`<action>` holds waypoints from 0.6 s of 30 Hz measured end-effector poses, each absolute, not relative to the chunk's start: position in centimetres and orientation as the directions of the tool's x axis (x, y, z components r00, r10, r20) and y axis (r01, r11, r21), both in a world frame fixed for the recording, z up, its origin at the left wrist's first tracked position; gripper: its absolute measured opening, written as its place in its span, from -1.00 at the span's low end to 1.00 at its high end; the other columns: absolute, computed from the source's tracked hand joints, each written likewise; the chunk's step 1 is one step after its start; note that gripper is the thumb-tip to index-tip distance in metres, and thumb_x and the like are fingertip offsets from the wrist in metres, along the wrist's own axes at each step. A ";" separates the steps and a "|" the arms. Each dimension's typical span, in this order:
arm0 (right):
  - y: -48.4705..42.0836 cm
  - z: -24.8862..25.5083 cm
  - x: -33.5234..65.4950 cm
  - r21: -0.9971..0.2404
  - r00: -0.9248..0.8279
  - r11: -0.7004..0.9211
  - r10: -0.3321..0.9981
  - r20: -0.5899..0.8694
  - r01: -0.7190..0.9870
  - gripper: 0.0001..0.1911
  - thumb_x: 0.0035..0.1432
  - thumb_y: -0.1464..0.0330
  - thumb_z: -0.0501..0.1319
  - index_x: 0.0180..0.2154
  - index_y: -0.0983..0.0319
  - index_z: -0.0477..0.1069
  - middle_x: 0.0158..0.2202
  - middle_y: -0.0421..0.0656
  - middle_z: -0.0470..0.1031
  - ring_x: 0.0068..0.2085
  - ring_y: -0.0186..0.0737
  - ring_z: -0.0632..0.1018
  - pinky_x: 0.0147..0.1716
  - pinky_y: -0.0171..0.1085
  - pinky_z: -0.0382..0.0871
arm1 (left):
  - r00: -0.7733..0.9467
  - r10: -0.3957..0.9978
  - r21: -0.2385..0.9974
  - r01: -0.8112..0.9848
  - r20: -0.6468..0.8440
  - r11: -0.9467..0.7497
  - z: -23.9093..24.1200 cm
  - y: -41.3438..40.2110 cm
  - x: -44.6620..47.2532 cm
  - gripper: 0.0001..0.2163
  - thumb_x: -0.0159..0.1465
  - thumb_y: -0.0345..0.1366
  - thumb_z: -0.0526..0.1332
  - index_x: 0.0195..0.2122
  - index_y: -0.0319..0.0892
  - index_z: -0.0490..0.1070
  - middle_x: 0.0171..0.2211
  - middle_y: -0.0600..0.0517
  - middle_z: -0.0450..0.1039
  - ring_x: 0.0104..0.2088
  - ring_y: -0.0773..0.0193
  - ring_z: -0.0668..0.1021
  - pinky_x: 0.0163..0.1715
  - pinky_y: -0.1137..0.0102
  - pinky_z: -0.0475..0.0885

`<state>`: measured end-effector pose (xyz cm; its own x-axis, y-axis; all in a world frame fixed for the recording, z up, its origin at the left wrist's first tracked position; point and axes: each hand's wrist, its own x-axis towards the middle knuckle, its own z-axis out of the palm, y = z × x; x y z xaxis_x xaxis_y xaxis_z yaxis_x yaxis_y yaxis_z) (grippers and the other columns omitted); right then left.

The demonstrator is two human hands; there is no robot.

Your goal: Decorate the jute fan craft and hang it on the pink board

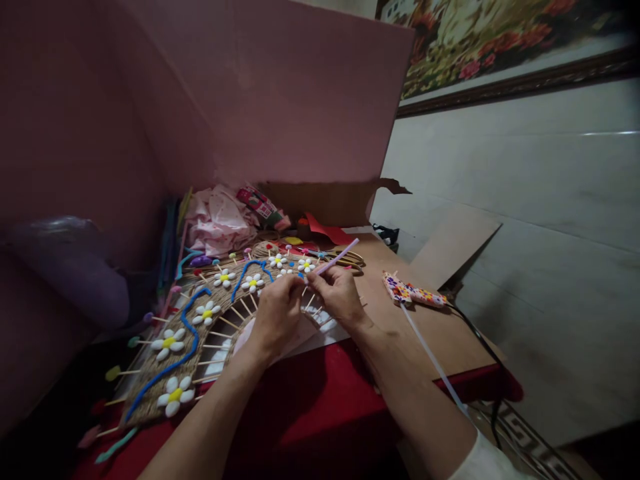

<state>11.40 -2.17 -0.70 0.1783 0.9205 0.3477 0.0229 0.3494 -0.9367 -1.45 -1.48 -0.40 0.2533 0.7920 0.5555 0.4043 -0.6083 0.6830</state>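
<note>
My right hand (341, 293) is closed around a thin pale purple strip (340, 257), which points up and to the right from between thumb and fingers. Close beside it, my left hand (280, 310) is pinched shut; whatever its fingertips hold is hidden. Both hands are over the inner edge of an arched, twine-covered craft piece (173, 377). White-petalled flowers with yellow centres (169, 343) and wavy blue strips (187, 327) decorate it. Thin wooden sticks (229, 323) stick out along its curves, the outer ones tipped with coloured bits (114, 373).
A flower-patterned glue gun (415, 293) with a long glue stick lies on brown cardboard (400, 347) at the right. Scissors (350, 260), red paper (327, 230) and crumpled pink fabric (217, 220) are behind the craft piece. Red cloth (320, 413) covers the table's front.
</note>
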 end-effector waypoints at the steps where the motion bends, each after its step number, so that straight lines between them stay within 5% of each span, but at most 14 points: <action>1: -2.2 -0.6 11.4 -0.946 0.168 0.315 0.939 0.299 -0.075 -0.72 -0.05 0.18 0.29 -0.49 0.28 0.37 -0.60 -0.24 0.36 -0.62 -0.43 0.29 -0.68 -0.41 0.14 | 0.216 0.823 0.761 0.312 0.525 -0.568 -0.4 -1.4 -1.4 -0.91 0.17 -0.34 0.14 -0.43 -0.19 0.41 -0.49 0.05 0.41 -0.46 0.34 0.41 -0.42 0.45 0.26; 5: -2.4 -0.2 11.3 -0.917 0.061 0.233 0.972 0.225 -0.324 -0.67 -0.10 0.16 0.33 -0.47 0.28 0.33 -0.59 -0.27 0.35 -0.67 -0.50 0.23 -0.77 -0.46 0.05 | 0.177 0.903 0.917 0.015 0.390 -0.399 -0.4 -1.5 -1.1 -0.86 0.14 -0.24 0.19 -0.45 -0.21 0.39 -0.54 0.08 0.38 -0.55 0.40 0.35 -0.52 0.50 0.23; 10: -2.5 -0.1 11.4 -0.918 0.041 0.219 0.975 0.218 -0.331 -0.65 -0.10 0.16 0.34 -0.49 0.30 0.32 -0.59 -0.27 0.34 -0.67 -0.52 0.24 -0.77 -0.49 0.08 | 0.199 0.880 0.886 0.093 0.431 -0.455 -0.1 -1.7 -1.2 -0.88 0.17 -0.28 0.14 -0.44 -0.21 0.36 -0.54 0.08 0.37 -0.53 0.39 0.36 -0.50 0.48 0.24; 15: -2.4 -0.3 11.5 -0.966 0.077 0.191 0.981 0.180 -0.177 -0.62 -0.15 0.12 0.34 -0.52 0.29 0.31 -0.65 -0.29 0.30 -0.72 -0.51 0.22 -0.81 -0.47 0.03 | 0.328 0.726 0.489 0.567 0.605 -0.663 -0.2 -1.7 -1.5 -0.86 0.21 -0.40 0.05 -0.44 -0.21 0.36 -0.48 -0.01 0.38 -0.44 0.28 0.40 -0.40 0.40 0.23; 18: -2.3 -0.4 11.3 -0.969 0.079 0.210 0.977 0.200 -0.133 -0.61 -0.19 0.13 0.36 -0.54 0.30 0.32 -0.67 -0.29 0.29 -0.72 -0.51 0.22 -0.81 -0.46 0.03 | 0.361 0.694 0.343 0.671 0.623 -0.657 -0.6 -1.6 -1.5 -0.85 0.21 -0.40 0.04 -0.45 -0.21 0.37 -0.47 -0.04 0.39 -0.41 0.25 0.41 -0.39 0.38 0.23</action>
<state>11.35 -2.29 -0.41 0.0791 0.9765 0.2004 -0.1327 0.2095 -0.9688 -1.51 -1.63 -0.55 0.3612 0.6938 0.6230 0.6710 -0.6574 0.3430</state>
